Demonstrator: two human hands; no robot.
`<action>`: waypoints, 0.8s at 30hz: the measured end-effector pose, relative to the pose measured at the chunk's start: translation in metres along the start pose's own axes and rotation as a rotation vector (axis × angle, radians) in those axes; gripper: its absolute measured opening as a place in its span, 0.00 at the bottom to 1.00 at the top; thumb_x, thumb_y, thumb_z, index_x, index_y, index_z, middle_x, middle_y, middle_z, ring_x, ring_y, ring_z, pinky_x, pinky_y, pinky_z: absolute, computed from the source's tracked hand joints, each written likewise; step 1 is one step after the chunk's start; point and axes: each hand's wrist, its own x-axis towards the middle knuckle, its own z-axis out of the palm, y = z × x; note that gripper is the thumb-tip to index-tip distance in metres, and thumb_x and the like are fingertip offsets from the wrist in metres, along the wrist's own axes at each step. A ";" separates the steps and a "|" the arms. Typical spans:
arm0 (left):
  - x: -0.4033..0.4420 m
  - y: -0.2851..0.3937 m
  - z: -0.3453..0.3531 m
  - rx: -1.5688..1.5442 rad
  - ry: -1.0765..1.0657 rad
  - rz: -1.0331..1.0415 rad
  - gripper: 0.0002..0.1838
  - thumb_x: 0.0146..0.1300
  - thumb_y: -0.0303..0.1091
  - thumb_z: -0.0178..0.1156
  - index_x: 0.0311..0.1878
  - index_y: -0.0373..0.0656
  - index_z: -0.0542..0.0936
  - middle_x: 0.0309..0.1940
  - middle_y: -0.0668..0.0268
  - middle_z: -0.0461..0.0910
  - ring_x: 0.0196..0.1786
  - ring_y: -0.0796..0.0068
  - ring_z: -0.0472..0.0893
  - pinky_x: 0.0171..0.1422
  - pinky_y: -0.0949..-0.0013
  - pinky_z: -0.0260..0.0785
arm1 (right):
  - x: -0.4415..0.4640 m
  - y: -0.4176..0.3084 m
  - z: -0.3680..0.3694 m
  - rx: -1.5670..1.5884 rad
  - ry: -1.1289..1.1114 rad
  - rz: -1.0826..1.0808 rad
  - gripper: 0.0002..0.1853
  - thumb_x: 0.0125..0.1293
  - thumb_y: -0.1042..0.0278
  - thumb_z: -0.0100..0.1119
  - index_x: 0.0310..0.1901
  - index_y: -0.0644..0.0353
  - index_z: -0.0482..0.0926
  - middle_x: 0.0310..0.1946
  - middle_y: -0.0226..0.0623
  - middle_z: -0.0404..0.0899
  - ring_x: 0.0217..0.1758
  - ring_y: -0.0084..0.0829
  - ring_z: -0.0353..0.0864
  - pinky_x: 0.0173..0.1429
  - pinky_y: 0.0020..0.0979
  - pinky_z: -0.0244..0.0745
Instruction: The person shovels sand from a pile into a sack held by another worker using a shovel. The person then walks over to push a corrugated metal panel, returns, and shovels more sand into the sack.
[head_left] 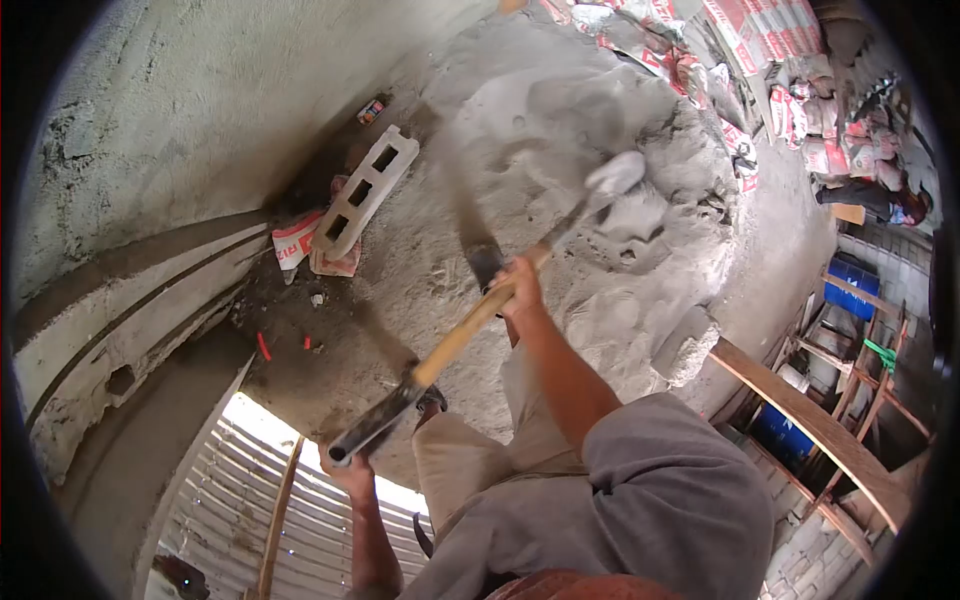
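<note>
A long shovel (455, 340) with a wooden shaft runs diagonally across the view. My right hand (521, 285) is wrapped round the middle of its shaft. Low on the left, my left hand (347, 474) grips the dark end of the handle, its fingers partly hidden behind it. The shovel's pale, blurred blade (617, 174) is at the far end, against a heap of grey sand or mix (570, 120) on the floor. My feet are apart below the shaft, in dark footwear.
A concrete block (364, 192) lies on torn bags by the left wall (200, 110). Red and white bags (770, 40) are piled at the top right. A wooden plank (800, 420), blue barrels (851, 285) and a person in dark clothes (880, 203) are on the right.
</note>
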 end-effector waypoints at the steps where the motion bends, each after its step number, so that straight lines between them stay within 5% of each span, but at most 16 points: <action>1: -0.017 -0.002 -0.015 0.025 0.027 -0.007 0.24 0.57 0.48 0.66 0.43 0.36 0.73 0.38 0.66 0.74 0.41 0.72 0.73 0.48 0.67 0.67 | -0.007 0.020 0.002 -0.088 0.048 0.037 0.09 0.59 0.61 0.62 0.30 0.49 0.71 0.24 0.28 0.69 0.23 0.27 0.70 0.29 0.35 0.72; 2: -0.033 -0.023 -0.041 0.011 0.017 -0.070 0.27 0.58 0.54 0.62 0.40 0.36 0.73 0.35 0.66 0.72 0.37 0.71 0.70 0.45 0.67 0.65 | -0.010 0.043 0.001 -0.137 0.052 0.060 0.09 0.59 0.61 0.63 0.32 0.50 0.72 0.25 0.28 0.69 0.23 0.27 0.70 0.29 0.36 0.72; 6: -0.072 -0.055 -0.091 0.092 0.217 -0.161 0.18 0.53 0.44 0.58 0.34 0.35 0.73 0.30 0.65 0.68 0.33 0.72 0.68 0.37 0.65 0.61 | -0.028 0.091 0.081 -0.316 -0.005 0.164 0.11 0.58 0.63 0.64 0.37 0.51 0.72 0.27 0.28 0.69 0.25 0.28 0.72 0.29 0.38 0.73; 8: -0.055 -0.006 -0.066 0.101 0.295 -0.054 0.15 0.57 0.43 0.60 0.32 0.41 0.72 0.22 0.70 0.69 0.25 0.80 0.67 0.26 0.72 0.59 | -0.018 0.091 0.134 -0.296 -0.105 0.224 0.11 0.58 0.64 0.64 0.37 0.53 0.71 0.27 0.29 0.69 0.24 0.29 0.72 0.29 0.39 0.74; 10: -0.031 -0.022 -0.066 0.348 0.303 0.118 0.15 0.57 0.41 0.58 0.33 0.37 0.73 0.25 0.68 0.70 0.28 0.76 0.69 0.30 0.70 0.61 | 0.012 0.082 0.177 -0.229 -0.182 0.243 0.11 0.59 0.64 0.63 0.36 0.54 0.70 0.26 0.31 0.68 0.24 0.30 0.72 0.28 0.39 0.74; 12: 0.034 0.083 0.029 0.187 0.387 0.188 0.17 0.58 0.40 0.60 0.37 0.32 0.75 0.29 0.66 0.71 0.32 0.74 0.70 0.34 0.68 0.64 | 0.083 0.059 0.203 -0.168 -0.219 0.248 0.10 0.60 0.65 0.62 0.36 0.55 0.70 0.26 0.33 0.69 0.24 0.31 0.72 0.29 0.39 0.75; 14: 0.088 0.127 0.097 0.206 0.280 0.075 0.19 0.58 0.42 0.62 0.42 0.33 0.76 0.33 0.64 0.75 0.35 0.72 0.72 0.39 0.67 0.69 | 0.155 0.011 0.210 -0.124 -0.205 0.112 0.10 0.61 0.66 0.61 0.35 0.56 0.69 0.24 0.35 0.69 0.26 0.32 0.73 0.29 0.38 0.75; 15: 0.109 0.092 0.112 0.183 0.098 0.056 0.17 0.54 0.32 0.63 0.45 0.32 0.76 0.36 0.58 0.79 0.39 0.66 0.77 0.45 0.66 0.70 | 0.173 -0.032 0.208 -0.111 -0.168 0.115 0.09 0.62 0.65 0.60 0.35 0.56 0.69 0.24 0.35 0.69 0.27 0.33 0.73 0.30 0.38 0.75; 17: 0.122 0.135 0.180 0.473 0.092 0.623 0.19 0.54 0.29 0.64 0.48 0.32 0.75 0.35 0.55 0.79 0.39 0.62 0.79 0.46 0.66 0.71 | 0.206 -0.094 0.202 -0.022 -0.217 0.077 0.09 0.63 0.64 0.59 0.36 0.56 0.69 0.24 0.33 0.69 0.28 0.34 0.72 0.36 0.38 0.75; 21: 0.131 0.136 0.181 0.386 -0.031 0.399 0.17 0.54 0.29 0.64 0.46 0.32 0.75 0.34 0.55 0.79 0.36 0.62 0.80 0.46 0.67 0.72 | 0.193 -0.095 0.193 -0.032 -0.153 0.086 0.10 0.66 0.64 0.57 0.35 0.58 0.67 0.24 0.32 0.67 0.28 0.34 0.70 0.40 0.38 0.75; 23: 0.131 0.121 0.173 0.316 0.096 0.422 0.12 0.57 0.35 0.62 0.40 0.36 0.78 0.33 0.65 0.79 0.36 0.75 0.76 0.44 0.72 0.69 | 0.194 -0.085 0.184 0.026 -0.221 0.103 0.10 0.66 0.63 0.57 0.35 0.57 0.67 0.24 0.32 0.67 0.29 0.34 0.70 0.40 0.40 0.75; 24: 0.130 0.132 0.167 0.310 0.000 0.311 0.12 0.56 0.34 0.63 0.40 0.37 0.78 0.33 0.64 0.79 0.36 0.74 0.77 0.44 0.72 0.69 | 0.183 -0.085 0.177 0.014 -0.176 0.099 0.11 0.66 0.63 0.58 0.34 0.57 0.67 0.23 0.32 0.67 0.29 0.34 0.70 0.39 0.40 0.74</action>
